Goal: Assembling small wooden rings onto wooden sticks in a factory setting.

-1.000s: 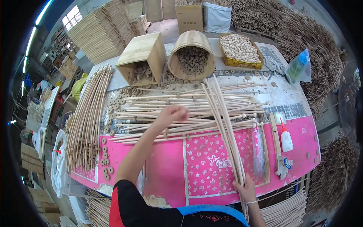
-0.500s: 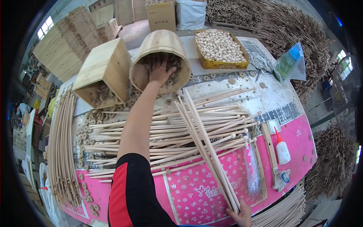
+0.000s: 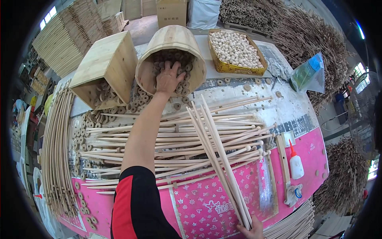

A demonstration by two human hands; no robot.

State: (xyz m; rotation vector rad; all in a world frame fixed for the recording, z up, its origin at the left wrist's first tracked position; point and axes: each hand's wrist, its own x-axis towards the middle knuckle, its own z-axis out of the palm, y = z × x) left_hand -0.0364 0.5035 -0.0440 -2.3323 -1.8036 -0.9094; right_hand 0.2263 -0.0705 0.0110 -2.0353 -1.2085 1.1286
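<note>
My left hand reaches into a wooden bucket lying on its side, its mouth toward me. Its fingers are bent among small brown wooden rings, thumb apart; the fingertips are partly hidden, and no ring is plainly gripped. At the lower right, my right hand is closed round the near ends of several thin pale wooden sticks. They slant up and away to the left, over many more sticks lying crosswise on the table. Some of those lying sticks have a round ball at the right end.
Left of the bucket, a wooden box holds more rings. A yellow-edged tray of wooden balls stands behind. On the right are a white glue bottle with a red tip and a wooden strip. Long sticks line the left edge.
My left hand stays in the bucket; its fingers, stretched out before, are now more bent and closer to the mouth. My right hand still holds the sticks. The view has shifted slightly.
</note>
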